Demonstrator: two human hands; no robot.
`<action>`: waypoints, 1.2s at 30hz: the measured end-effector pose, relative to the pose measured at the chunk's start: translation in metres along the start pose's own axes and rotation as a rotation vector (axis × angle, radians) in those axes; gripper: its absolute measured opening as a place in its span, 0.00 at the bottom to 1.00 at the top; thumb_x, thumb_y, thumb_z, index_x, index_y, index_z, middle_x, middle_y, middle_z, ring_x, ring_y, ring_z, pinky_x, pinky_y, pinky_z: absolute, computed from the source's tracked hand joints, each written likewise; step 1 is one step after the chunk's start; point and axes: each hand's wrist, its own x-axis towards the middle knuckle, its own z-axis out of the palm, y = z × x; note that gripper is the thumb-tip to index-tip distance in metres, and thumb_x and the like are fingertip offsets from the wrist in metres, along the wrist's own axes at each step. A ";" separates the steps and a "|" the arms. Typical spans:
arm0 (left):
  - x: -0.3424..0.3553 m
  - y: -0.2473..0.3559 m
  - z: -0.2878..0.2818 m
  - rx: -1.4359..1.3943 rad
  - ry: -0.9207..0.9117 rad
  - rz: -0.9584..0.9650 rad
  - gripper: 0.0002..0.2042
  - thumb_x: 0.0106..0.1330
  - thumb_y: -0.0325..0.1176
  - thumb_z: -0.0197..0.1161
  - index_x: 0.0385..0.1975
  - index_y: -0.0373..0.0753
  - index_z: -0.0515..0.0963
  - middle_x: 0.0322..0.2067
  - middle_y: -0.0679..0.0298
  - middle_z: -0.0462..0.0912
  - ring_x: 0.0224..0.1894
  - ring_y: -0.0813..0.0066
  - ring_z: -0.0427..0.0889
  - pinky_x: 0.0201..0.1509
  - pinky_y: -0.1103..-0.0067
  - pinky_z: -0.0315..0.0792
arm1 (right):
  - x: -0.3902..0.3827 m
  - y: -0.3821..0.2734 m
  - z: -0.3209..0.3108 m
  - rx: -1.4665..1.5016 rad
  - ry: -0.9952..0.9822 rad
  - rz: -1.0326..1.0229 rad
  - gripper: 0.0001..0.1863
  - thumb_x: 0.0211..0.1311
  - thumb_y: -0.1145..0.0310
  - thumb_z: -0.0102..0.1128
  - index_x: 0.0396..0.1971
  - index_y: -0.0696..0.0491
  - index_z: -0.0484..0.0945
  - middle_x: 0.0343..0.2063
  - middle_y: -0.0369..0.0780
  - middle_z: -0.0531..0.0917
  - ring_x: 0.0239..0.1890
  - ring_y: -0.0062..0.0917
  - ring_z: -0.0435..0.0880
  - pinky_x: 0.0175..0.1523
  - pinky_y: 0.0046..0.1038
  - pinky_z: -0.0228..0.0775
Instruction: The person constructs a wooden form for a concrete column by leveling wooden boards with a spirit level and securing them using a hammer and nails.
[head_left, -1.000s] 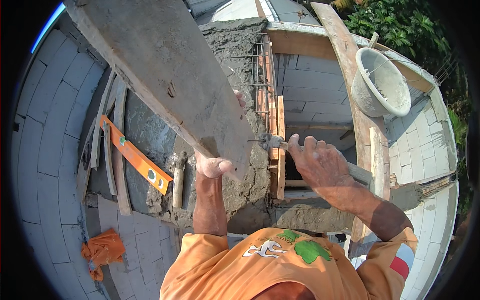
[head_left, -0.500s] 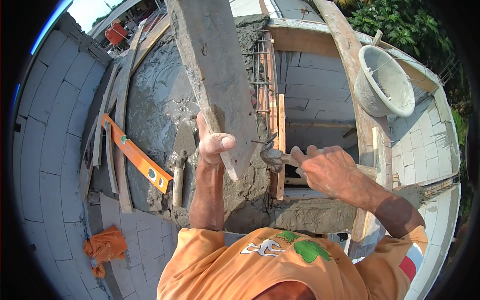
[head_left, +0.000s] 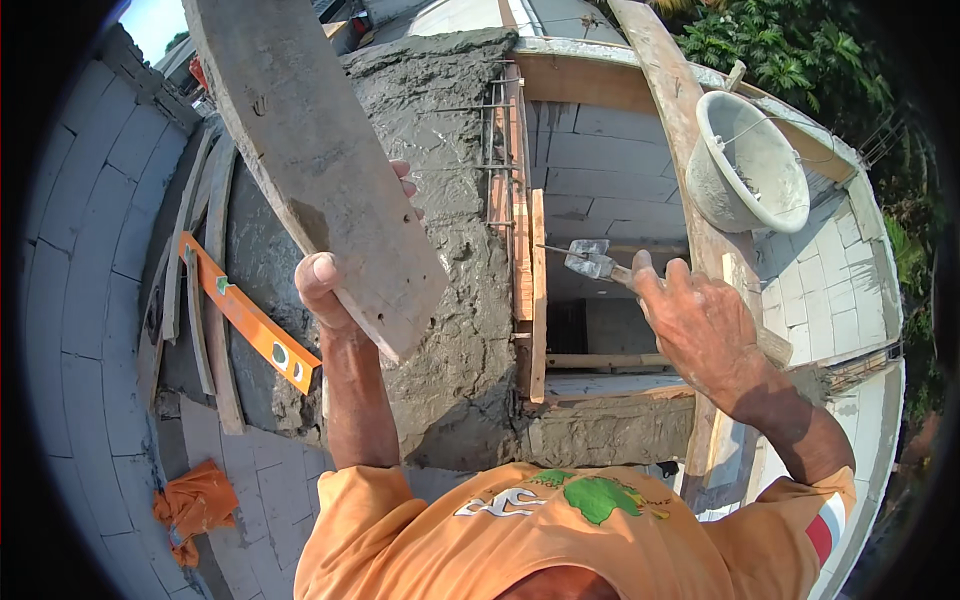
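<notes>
My left hand [head_left: 324, 288] grips a long grey wooden plank [head_left: 325, 190], thumb on its left edge and fingertips curled around the far right edge. The plank is held slanted above a slab of wet concrete [head_left: 445, 250] and hides part of it. On the right, my right hand [head_left: 692, 325] is closed around the handle of what looks like a hammer [head_left: 590, 258]. Its greyish head points left over the opening, with a thin spike-like part at its tip. An orange spirit level [head_left: 245, 310] lies at the slab's left, beside narrow boards [head_left: 218, 290].
A mortar-stained bucket [head_left: 750, 165] stands tilted on a long board [head_left: 670, 100] crossing the opening at right. Rebar [head_left: 497, 150] and wooden formwork [head_left: 522, 200] line the slab's right edge. An orange cloth [head_left: 195, 505] lies lower left by the block wall [head_left: 95, 300].
My left hand has moved left with the plank, which now tilts more and covers the trowel seen before. The hammer has drawn away to the right from the formwork edge.
</notes>
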 end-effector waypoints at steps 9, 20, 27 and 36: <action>0.007 0.008 -0.001 -0.219 -0.008 -0.036 0.52 0.41 0.56 0.68 0.65 0.29 0.56 0.52 0.36 0.71 0.50 0.50 0.79 0.49 0.59 0.81 | -0.062 0.019 -0.035 0.254 0.225 -0.065 0.26 0.50 0.70 0.65 0.53 0.57 0.74 0.25 0.37 0.69 0.20 0.22 0.74 0.22 0.26 0.64; 0.030 -0.040 0.008 -0.282 -0.044 -0.254 0.50 0.48 0.59 0.64 0.67 0.34 0.54 0.54 0.39 0.68 0.55 0.48 0.75 0.53 0.54 0.79 | -0.073 0.010 -0.061 0.561 0.403 -0.237 0.26 0.43 0.81 0.59 0.49 0.57 0.71 0.21 0.39 0.74 0.17 0.26 0.74 0.20 0.27 0.63; 0.039 -0.060 0.009 -0.216 -0.024 -0.297 0.49 0.44 0.59 0.64 0.64 0.33 0.58 0.46 0.45 0.73 0.49 0.51 0.78 0.51 0.54 0.78 | -0.077 0.019 -0.032 0.482 0.490 -0.196 0.21 0.52 0.69 0.64 0.48 0.47 0.76 0.24 0.39 0.71 0.16 0.17 0.71 0.19 0.19 0.57; 0.043 -0.074 0.014 -0.280 -0.034 -0.324 0.48 0.46 0.58 0.63 0.65 0.32 0.58 0.47 0.41 0.72 0.50 0.46 0.78 0.50 0.51 0.79 | -0.057 0.009 -0.038 0.453 0.287 -0.125 0.24 0.49 0.74 0.65 0.50 0.54 0.74 0.24 0.42 0.74 0.21 0.26 0.76 0.24 0.27 0.65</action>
